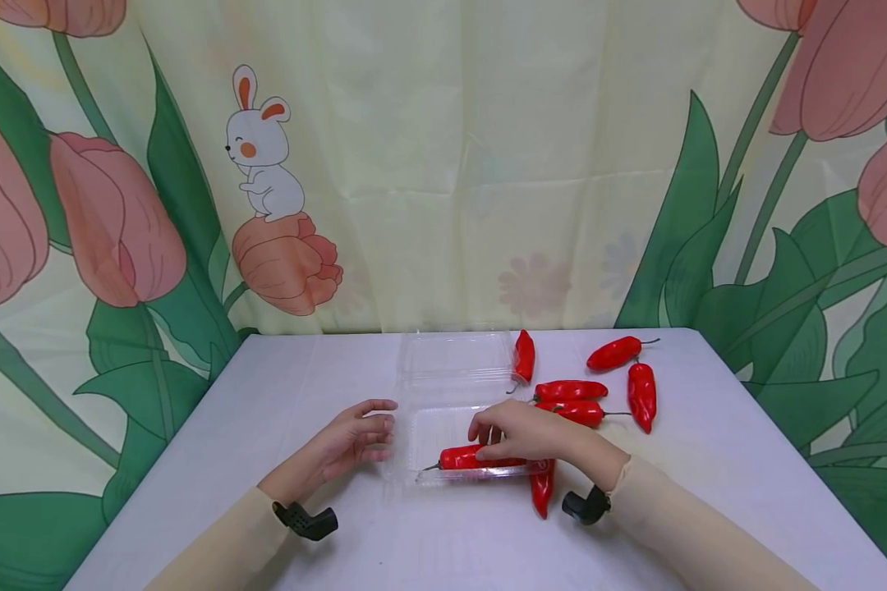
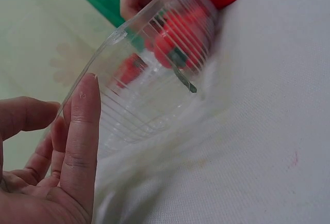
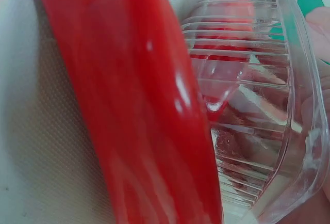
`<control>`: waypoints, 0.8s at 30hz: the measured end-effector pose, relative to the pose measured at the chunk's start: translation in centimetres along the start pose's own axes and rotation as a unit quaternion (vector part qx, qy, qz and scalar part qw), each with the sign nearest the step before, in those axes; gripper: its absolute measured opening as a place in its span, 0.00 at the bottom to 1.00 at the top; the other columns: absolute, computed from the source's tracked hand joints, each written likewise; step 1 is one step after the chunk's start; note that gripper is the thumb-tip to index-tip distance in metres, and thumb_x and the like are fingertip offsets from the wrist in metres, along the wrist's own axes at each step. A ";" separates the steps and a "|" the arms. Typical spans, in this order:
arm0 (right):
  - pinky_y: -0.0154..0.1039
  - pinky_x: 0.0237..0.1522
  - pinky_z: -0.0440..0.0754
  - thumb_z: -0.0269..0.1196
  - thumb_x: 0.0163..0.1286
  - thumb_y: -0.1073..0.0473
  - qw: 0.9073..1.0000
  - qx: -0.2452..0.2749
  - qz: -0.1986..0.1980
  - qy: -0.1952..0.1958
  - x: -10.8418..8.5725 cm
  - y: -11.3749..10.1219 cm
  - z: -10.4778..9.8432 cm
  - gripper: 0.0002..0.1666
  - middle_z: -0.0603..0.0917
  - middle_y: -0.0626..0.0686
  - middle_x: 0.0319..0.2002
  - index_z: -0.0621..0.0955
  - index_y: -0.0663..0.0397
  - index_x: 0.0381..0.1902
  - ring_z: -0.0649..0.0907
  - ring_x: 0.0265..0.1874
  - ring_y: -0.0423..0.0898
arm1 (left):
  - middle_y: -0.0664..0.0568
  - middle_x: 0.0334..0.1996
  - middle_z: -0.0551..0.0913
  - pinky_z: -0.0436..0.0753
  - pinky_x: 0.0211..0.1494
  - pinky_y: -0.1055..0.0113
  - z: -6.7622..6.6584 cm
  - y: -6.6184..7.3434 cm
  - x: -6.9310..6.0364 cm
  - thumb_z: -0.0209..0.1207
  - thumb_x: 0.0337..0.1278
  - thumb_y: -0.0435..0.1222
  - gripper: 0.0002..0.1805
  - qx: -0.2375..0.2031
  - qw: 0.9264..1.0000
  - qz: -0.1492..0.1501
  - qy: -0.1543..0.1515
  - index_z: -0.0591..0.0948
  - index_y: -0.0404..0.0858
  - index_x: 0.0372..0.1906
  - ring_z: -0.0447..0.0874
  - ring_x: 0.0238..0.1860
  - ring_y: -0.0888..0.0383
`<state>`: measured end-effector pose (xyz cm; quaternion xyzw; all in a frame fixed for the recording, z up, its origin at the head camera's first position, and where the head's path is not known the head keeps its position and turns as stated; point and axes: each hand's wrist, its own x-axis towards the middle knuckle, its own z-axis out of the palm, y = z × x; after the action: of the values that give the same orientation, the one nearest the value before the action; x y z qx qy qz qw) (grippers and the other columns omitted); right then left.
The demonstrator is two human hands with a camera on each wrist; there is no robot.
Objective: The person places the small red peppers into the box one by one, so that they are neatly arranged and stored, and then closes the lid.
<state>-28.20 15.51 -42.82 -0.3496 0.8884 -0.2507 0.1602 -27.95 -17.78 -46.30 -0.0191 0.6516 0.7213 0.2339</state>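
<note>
A clear plastic clamshell box (image 1: 423, 435) stands with its lid (image 1: 454, 357) folded back. Inside it a red pepper (image 1: 454, 458) lies along the front wall, its green stem to the left. My right hand (image 1: 521, 428) reaches over the box with bent fingers, the thumb at the pepper's upper edge; no clear grip shows. My left hand (image 1: 358, 439) is at the box's left side, fingers loosely extended by the rim (image 2: 85, 74). Close to the right wrist, another red pepper (image 3: 139, 110) lies outside the box's front right corner.
To the right of the box lie two peppers close together, the rear pepper (image 1: 571, 390) and the front pepper (image 1: 580, 412). Farther right are another pepper (image 1: 613, 353) and an upright-lying pepper (image 1: 641, 398). One pepper (image 1: 523, 355) lies beside the lid. A printed curtain (image 1: 443, 164) hangs behind the white table (image 1: 325, 369).
</note>
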 end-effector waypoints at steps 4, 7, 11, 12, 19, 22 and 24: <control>0.30 0.42 0.84 0.75 0.63 0.48 1.000 0.004 0.000 0.000 0.0 0.1 0.0 0.21 0.86 0.36 0.40 0.85 0.42 0.54 0.83 0.39 0.34 | 0.51 0.43 0.81 0.90 0.39 0.65 0.0 -0.1 0.1 0.62 0.70 0.33 0.28 -0.001 1.000 -0.002 -0.001 0.67 0.36 0.70 0.83 0.38 0.58; 0.30 0.42 0.84 0.74 0.64 0.48 1.000 0.005 -0.001 0.001 0.0 -0.1 -0.1 0.20 0.86 0.36 0.40 0.85 0.42 0.53 0.83 0.39 0.34 | 0.51 0.42 0.81 0.90 0.39 0.65 0.0 -0.1 0.1 0.62 0.70 0.32 0.28 -0.003 1.000 -0.003 -0.001 0.67 0.36 0.70 0.83 0.38 0.58; 0.31 0.42 0.84 0.73 0.65 0.48 1.000 -0.001 -0.003 0.003 -0.1 -0.3 -0.2 0.16 0.86 0.36 0.39 0.86 0.40 0.49 0.82 0.38 0.33 | 0.53 0.41 0.80 0.89 0.39 0.66 0.0 0.0 0.1 0.60 0.70 0.31 0.28 -0.007 1.000 -0.001 -0.005 0.66 0.35 0.71 0.83 0.37 0.59; 0.31 0.42 0.84 0.73 0.65 0.48 1.000 -0.003 -0.005 0.003 -0.1 -0.4 -0.2 0.15 0.86 0.36 0.38 0.86 0.39 0.49 0.82 0.37 0.33 | 0.53 0.40 0.80 0.89 0.38 0.66 0.0 0.0 0.0 0.60 0.71 0.31 0.28 -0.008 1.000 -0.001 -0.006 0.66 0.35 0.71 0.83 0.37 0.59; 0.31 0.43 0.84 0.72 0.67 0.47 1.000 -0.013 -0.006 0.005 0.0 -0.5 -0.4 0.18 0.86 0.36 0.40 0.86 0.43 0.52 0.82 0.39 0.33 | 0.53 0.40 0.80 0.89 0.38 0.66 -0.1 0.1 0.0 0.60 0.71 0.31 0.28 -0.010 1.000 0.003 -0.014 0.65 0.33 0.71 0.83 0.37 0.59; 0.31 0.43 0.83 0.72 0.67 0.47 1.000 -0.018 -0.004 0.005 0.0 -0.4 -0.6 0.18 0.86 0.36 0.40 0.86 0.43 0.53 0.82 0.39 0.33 | 0.53 0.39 0.81 0.90 0.38 0.66 -0.1 0.1 0.0 0.60 0.71 0.31 0.28 -0.012 1.000 0.002 -0.016 0.66 0.33 0.70 0.83 0.37 0.59; 0.31 0.43 0.83 0.71 0.67 0.47 1.000 -0.019 -0.004 0.006 -0.1 -0.4 -0.6 0.18 0.86 0.36 0.40 0.86 0.44 0.53 0.82 0.39 0.34 | 0.53 0.39 0.81 0.90 0.38 0.66 -0.1 0.1 0.0 0.60 0.71 0.31 0.27 -0.014 1.000 0.002 -0.017 0.66 0.33 0.70 0.83 0.37 0.59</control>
<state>-28.22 15.54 -42.06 -0.3548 0.8925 -0.2366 0.1472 -28.00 -17.90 -46.23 -0.0088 0.6371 0.7313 0.2434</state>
